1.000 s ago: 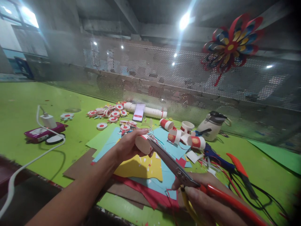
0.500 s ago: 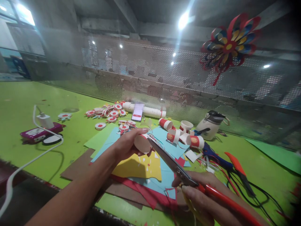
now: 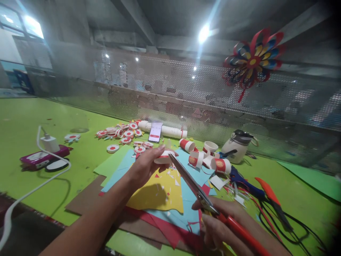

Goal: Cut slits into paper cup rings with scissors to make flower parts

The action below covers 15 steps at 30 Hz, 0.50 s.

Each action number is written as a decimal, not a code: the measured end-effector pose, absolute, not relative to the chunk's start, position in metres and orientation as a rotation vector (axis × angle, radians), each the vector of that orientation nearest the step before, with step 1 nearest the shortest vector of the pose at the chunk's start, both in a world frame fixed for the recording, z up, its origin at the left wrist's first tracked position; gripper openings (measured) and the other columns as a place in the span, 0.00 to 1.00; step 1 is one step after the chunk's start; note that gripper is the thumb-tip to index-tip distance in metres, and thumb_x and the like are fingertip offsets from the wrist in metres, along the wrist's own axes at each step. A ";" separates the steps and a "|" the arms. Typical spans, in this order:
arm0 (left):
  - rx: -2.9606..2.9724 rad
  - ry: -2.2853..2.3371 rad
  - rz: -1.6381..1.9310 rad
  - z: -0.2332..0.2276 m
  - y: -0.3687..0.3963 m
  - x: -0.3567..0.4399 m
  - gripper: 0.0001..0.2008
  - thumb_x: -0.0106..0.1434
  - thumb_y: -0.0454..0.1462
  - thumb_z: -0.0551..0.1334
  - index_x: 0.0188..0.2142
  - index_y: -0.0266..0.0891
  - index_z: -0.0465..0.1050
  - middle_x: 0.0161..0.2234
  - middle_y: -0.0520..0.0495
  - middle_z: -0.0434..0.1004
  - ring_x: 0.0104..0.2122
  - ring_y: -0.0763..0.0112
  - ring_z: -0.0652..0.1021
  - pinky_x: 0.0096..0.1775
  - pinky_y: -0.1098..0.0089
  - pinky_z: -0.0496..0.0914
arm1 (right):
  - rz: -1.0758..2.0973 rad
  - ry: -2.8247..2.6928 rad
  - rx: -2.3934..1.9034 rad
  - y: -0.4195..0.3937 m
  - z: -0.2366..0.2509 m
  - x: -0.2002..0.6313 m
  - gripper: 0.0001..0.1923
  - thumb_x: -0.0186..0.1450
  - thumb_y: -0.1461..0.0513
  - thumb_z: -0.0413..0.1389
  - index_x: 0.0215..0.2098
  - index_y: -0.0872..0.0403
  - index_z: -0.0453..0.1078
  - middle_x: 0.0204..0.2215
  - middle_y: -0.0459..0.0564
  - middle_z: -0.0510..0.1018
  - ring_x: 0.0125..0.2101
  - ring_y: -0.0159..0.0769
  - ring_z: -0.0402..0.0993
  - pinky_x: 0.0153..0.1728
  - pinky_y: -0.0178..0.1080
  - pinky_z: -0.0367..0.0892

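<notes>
My left hand [image 3: 145, 166] pinches a short white piece of a paper cup [image 3: 162, 159] above the paper sheets, with the fingers partly hiding it. In my right hand [image 3: 220, 229] is a pair of scissors [image 3: 189, 183] with red handles. The blade tips meet the right side of the cup piece, and the blades look nearly closed. Below both hands lies a yellow sheet [image 3: 154, 195] sprinkled with small white and red scraps. Under it are light-blue sheets [image 3: 183, 222].
Several cut paper cups [image 3: 195, 159] lie behind the scissors. A heap of white-and-red discs [image 3: 117, 132] sits back left, near a phone [image 3: 155, 133] leaning on a white roll [image 3: 173, 132]. At right are a glue gun [image 3: 247, 183] and a jug [image 3: 236, 147]; a purple power strip [image 3: 39, 158] is at left.
The cup piece has turned from showing its round face to being seen nearly edge-on. The scissors stay at its rim, and the view has tilted up slightly.
</notes>
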<state>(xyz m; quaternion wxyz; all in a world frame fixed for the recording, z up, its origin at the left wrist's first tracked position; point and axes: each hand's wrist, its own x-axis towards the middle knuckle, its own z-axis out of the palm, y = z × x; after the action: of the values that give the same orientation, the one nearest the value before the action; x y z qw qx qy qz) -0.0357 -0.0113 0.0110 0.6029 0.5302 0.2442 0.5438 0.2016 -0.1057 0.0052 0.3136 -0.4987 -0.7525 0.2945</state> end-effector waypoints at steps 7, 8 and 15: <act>1.352 0.555 1.369 0.012 -0.014 -0.031 0.20 0.62 0.46 0.54 0.41 0.33 0.74 0.29 0.43 0.70 0.27 0.71 0.66 0.28 0.71 0.59 | 0.547 -2.086 -1.424 -0.098 0.011 0.184 0.15 0.60 0.51 0.54 0.39 0.50 0.73 0.27 0.48 0.77 0.27 0.39 0.72 0.27 0.36 0.67; 1.352 0.557 1.383 0.012 -0.014 -0.031 0.20 0.61 0.46 0.54 0.42 0.33 0.74 0.31 0.42 0.71 0.28 0.71 0.66 0.28 0.71 0.59 | 0.537 -2.104 -1.431 -0.099 0.013 0.182 0.14 0.60 0.52 0.53 0.38 0.50 0.73 0.26 0.48 0.77 0.26 0.38 0.71 0.27 0.36 0.66; 1.329 0.570 1.418 0.014 -0.017 -0.029 0.20 0.63 0.45 0.53 0.43 0.33 0.73 0.33 0.43 0.70 0.29 0.71 0.66 0.30 0.70 0.60 | 0.581 -2.131 -1.360 -0.101 0.016 0.176 0.11 0.63 0.55 0.50 0.34 0.51 0.70 0.24 0.45 0.76 0.25 0.34 0.69 0.26 0.33 0.63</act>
<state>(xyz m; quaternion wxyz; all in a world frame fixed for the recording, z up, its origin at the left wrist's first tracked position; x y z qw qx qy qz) -0.0289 -0.0168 0.0136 0.5296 0.5568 0.2388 0.5938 0.1755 -0.1006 0.0158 0.2704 -0.5046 -0.7911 0.2155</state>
